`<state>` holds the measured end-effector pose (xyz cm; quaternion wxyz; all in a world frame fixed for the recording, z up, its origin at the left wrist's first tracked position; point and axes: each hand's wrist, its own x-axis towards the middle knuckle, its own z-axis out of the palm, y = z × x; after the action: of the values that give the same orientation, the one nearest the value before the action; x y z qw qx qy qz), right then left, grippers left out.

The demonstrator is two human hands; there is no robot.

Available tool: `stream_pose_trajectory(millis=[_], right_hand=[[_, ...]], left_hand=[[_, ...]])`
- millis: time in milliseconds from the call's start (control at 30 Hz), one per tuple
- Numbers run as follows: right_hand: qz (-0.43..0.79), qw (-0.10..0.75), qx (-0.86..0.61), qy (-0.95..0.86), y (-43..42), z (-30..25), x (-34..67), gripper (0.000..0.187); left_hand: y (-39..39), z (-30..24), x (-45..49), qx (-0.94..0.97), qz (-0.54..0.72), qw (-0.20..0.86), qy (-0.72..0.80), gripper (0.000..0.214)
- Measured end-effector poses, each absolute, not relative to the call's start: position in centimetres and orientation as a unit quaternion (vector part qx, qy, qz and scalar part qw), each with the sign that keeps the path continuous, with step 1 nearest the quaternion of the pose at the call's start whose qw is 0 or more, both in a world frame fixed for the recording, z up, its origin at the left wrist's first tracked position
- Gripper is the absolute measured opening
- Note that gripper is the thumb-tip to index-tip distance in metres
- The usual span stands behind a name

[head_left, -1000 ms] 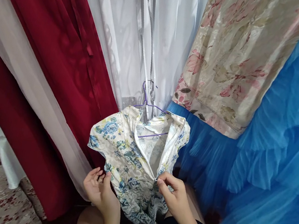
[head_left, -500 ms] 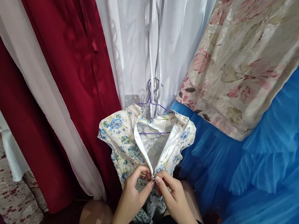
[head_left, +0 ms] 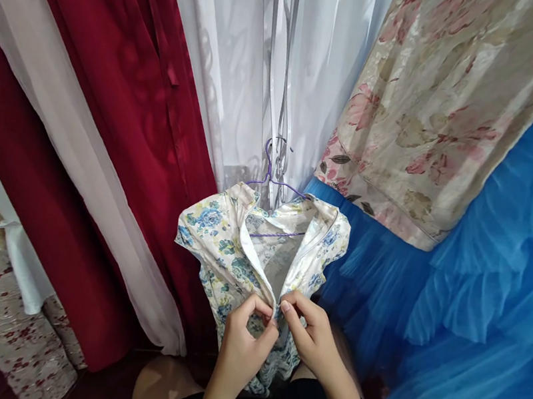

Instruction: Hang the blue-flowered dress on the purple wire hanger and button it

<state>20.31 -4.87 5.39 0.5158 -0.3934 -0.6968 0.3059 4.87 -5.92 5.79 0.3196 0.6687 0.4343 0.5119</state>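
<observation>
A cream dress point(head_left: 220, 236) with blue flowers and cap sleeves hangs on a purple hanger point(head_left: 269, 176), its zip opening spread in a V. At the bottom of the V, my left hand point(head_left: 248, 335) pinches the left zip edge between thumb and fingers. My right hand point(head_left: 311, 331) is closed on the opposite edge, slightly higher. Both sets of fingertips are close together, and they largely hide the zip slider. The lower part of the dress drops between my knees.
Dark red fabric point(head_left: 110, 100) and pale sheer cloth hang on the left. White drapes point(head_left: 229, 52) with ribbons are behind the hanger. On the right are a beige floral garment point(head_left: 424, 130) and blue ruffled tulle point(head_left: 479, 327). Sequinned cloth point(head_left: 6, 340) hangs at the lower left.
My right hand has risen slightly along its zip edge, and the fingertips of the two hands are a little farther apart. The view has shifted slightly.
</observation>
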Motion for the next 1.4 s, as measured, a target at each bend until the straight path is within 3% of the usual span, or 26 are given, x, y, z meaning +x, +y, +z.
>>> stream_pose_trajectory(millis=[1000,1400], right_hand=[[0.194,0.448,-0.354,-0.798,1.0,10.2,21.4,0.024],[0.045,0.433,-0.353,-0.828,6.0,11.8,21.6,0.018]], left_hand=[[-6.1,6.2,2.3,0.681,0.461,0.375,0.428,0.011],[-6.5,6.8,2.5,0.682,0.438,0.389,0.437,0.012]])
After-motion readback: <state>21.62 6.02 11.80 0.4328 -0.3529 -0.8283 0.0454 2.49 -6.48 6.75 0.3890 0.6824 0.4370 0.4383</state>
